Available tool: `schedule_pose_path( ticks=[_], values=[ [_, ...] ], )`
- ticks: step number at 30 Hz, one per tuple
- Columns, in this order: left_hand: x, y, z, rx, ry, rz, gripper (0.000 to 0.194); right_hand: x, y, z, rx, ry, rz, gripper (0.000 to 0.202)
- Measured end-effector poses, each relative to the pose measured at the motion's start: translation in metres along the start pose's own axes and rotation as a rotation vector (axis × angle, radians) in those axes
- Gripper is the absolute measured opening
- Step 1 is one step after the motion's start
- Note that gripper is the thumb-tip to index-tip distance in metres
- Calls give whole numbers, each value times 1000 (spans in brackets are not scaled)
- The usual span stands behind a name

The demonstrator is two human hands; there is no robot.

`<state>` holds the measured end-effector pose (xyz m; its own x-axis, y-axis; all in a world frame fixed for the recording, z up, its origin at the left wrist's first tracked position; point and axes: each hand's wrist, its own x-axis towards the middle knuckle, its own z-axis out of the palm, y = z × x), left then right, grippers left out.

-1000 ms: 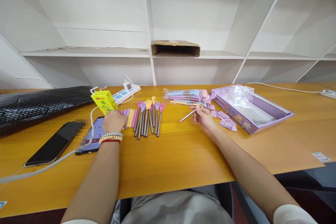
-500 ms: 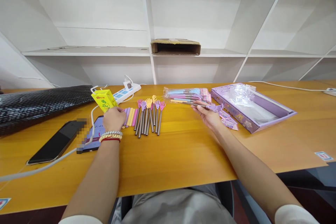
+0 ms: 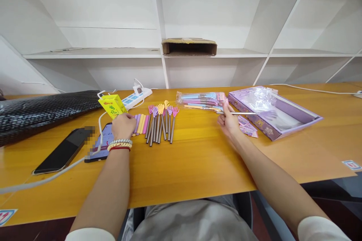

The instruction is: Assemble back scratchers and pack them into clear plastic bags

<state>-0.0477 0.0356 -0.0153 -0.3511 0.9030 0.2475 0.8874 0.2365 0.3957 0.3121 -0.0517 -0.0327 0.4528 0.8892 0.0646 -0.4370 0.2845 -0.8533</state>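
Observation:
My right hand is closed around a back scratcher, its metal rod level and its blurred purple claw over the purple box. At the left, my left hand rests on the table with its fingers curled; what they hold, if anything, is hidden. Against its fingertips lies a row of purple, yellow and pink sticks. A yellow carton with printed characters stands just behind that hand. Between the hands lie several back scratchers with pink, purple and yellow claws and metal rods.
Bagged back scratchers lie at the back. A purple box with clear plastic stands right, pink-purple cards beside it. Left are two phones, a white cable, a power strip and a black wrapped roll.
My right hand has turned the back scratcher and raised it slightly, so its rod now points right toward the purple box. My left hand has stayed in place.

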Motion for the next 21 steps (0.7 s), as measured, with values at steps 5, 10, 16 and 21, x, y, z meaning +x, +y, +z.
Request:
schedule_pose_path(
  ticks=[5, 10, 16, 21],
  values=[
    [-1, 2, -1, -8, -16, 11, 27, 7, -1, -7, -119, 100, -16, 43],
    [-1, 1, -2, -16, -34, -7, 29, 6, 6, -10, -478, -51, -29, 41],
    [-1, -1, -3, -22, -27, -5, 29, 3, 15, -11, -668, -181, -142, 24],
    [-1, -1, -4, -17, -26, -7, 29, -3, 10, -8, -528, -381, -15, 35]
  ],
)
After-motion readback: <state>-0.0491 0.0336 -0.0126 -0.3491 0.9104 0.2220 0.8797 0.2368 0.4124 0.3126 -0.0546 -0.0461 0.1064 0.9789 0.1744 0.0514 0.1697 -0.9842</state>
